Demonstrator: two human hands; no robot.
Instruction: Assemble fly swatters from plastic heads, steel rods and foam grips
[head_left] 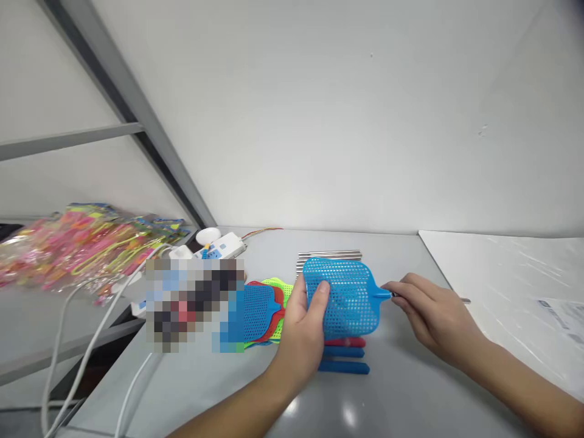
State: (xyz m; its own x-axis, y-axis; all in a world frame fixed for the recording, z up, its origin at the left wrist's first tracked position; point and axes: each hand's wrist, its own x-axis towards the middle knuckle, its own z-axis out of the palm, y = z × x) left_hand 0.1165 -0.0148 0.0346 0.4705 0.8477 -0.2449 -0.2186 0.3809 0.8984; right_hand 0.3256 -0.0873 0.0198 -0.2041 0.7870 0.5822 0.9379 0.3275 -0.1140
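Note:
My left hand (305,319) is closed on a blue perforated fly swatter head (349,298), thumb on its face, holding it above the table. The head's narrow neck points right, towards my right hand (431,310). That hand pinches a thin metal rod (465,300) whose near end meets the neck; whether it sits inside cannot be made out. Left of my left hand lies a pile of swatter heads in blue (260,310), red and green. Below the held head lie a red handle (351,342) and two blue handles (344,367). Several metal rods (328,254) lie behind it.
Plastic-wrapped colourful goods (86,243) fill the left side. A white power strip (225,245) and a white cable (91,340) are near the table's left edge, beside a blurred patch. A white sheet (511,267) covers the right side. Behind stands a pale wall (342,121).

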